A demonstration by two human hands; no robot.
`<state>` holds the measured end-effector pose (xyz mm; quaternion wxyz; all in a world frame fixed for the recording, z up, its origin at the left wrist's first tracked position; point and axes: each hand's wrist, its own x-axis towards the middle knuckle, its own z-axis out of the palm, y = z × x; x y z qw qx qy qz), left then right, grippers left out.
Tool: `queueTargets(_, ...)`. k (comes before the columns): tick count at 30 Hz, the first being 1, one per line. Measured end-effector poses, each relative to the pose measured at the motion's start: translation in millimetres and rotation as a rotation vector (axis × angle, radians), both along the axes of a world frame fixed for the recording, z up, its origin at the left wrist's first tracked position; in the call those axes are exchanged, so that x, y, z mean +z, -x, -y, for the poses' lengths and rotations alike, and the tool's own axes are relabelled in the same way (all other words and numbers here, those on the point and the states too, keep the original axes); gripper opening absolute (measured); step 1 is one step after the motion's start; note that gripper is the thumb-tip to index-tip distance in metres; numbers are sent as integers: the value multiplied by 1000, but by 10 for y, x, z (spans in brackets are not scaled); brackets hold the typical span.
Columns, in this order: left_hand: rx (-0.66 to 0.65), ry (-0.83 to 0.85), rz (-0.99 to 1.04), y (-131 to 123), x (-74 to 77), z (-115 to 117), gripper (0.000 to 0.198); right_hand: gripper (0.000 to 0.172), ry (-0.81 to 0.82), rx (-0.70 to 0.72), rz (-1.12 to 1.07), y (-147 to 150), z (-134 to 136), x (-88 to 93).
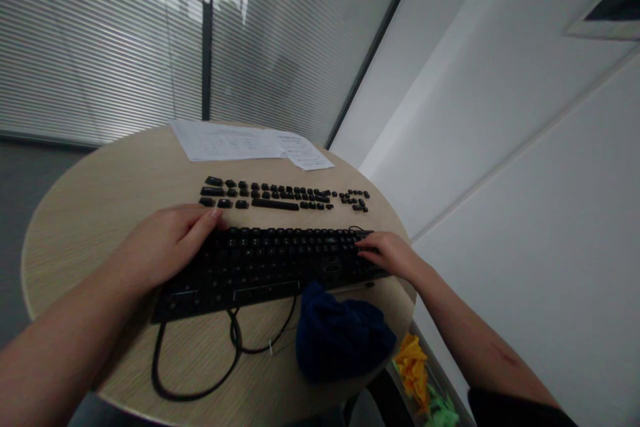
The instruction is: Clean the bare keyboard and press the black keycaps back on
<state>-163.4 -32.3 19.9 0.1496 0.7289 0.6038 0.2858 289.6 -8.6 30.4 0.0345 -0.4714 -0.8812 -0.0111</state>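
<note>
A black keyboard [270,257] lies slanted across the round table, with keys in its upper rows and bare key positions in its lower part. My left hand [173,240] is closed around its left end, the thumb at the top edge and some fingers hidden. At the right end, my right hand [387,253] grips the keyboard with bent fingertips over the keys. Beyond it, loose black keycaps [275,205] are laid out in rows, with a smaller group [356,200] at the right. A crumpled dark blue cloth [343,333] touches the keyboard's near edge.
Printed papers [230,142] lie at the far side of the wooden table [90,207]. A black cable [193,397] loops near the front edge. Orange [413,367] and green [441,410] crumpled items sit low at the right. A white wall and a blind-covered glass partition stand close behind.
</note>
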Motion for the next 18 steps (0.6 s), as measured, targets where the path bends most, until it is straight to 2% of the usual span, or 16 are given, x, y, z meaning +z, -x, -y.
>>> queueTargets(7, 4, -10, -9, 4, 12, 0, 63, 23, -74, 37, 66, 20, 27, 6)
queueTargets(18, 19, 11, -15, -34, 42, 7, 64, 30, -231, 26, 96, -23, 91, -160)
